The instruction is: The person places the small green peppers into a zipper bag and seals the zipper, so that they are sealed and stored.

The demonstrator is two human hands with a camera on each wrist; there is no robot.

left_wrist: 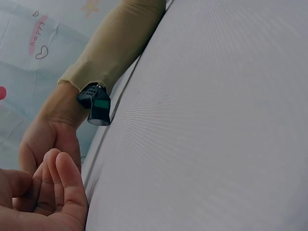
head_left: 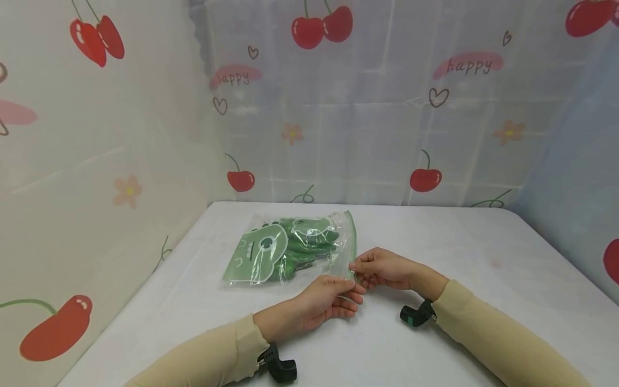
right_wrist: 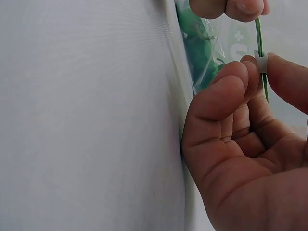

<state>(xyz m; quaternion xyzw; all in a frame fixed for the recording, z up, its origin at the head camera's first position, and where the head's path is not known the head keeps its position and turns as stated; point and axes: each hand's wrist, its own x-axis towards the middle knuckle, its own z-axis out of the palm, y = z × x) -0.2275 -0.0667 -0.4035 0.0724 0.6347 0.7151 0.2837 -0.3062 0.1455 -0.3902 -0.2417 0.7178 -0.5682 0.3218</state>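
A clear zip bag printed with a green cartoon face lies on the table, its green zip edge on the right. Green items fill it; their kind is unclear through the plastic. My right hand pinches the small white slider on the zip between thumb and forefinger. Beside it, my left hand pinches the near end of the zip edge, other fingers loosely bent. The left wrist view shows both hands close together, with the bag hidden there.
The white table carries the bag toward its back left. Curtains with cherry prints stand behind and on both sides. A small black camera hangs under each wrist.
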